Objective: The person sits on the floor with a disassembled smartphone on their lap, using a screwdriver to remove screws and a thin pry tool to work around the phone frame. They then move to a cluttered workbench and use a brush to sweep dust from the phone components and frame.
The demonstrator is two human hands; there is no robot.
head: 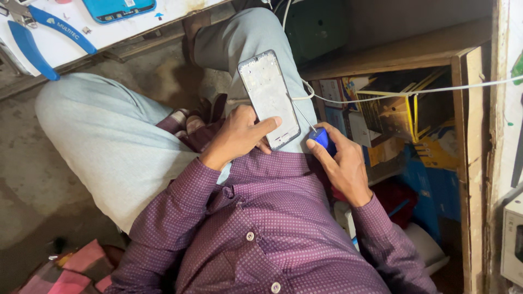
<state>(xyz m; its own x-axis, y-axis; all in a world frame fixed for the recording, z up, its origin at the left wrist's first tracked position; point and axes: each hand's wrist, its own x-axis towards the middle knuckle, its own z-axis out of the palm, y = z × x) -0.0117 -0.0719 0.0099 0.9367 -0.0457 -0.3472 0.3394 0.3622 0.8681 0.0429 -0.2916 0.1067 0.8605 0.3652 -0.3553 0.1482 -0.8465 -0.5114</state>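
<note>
My left hand [239, 136] grips the lower end of a grey phone frame [268, 95] that rests against my right thigh, thumb laid across its face. My right hand [340, 160] is closed around a small screwdriver with a blue handle [321, 137]. Its thin metal shaft [302, 117] points up-left and meets the right edge of the phone frame. Both hands sit above my purple dotted shirt [261, 223] and light grey trousers [114, 136].
A white workbench [76, 41] at top left carries blue-handled pliers [38, 38] and a blue phone part [117, 8]. A wooden shelf [463, 109] at right holds yellow and blue boxes [403, 114]. A white cable [414, 92] runs across it. Concrete floor lies at left.
</note>
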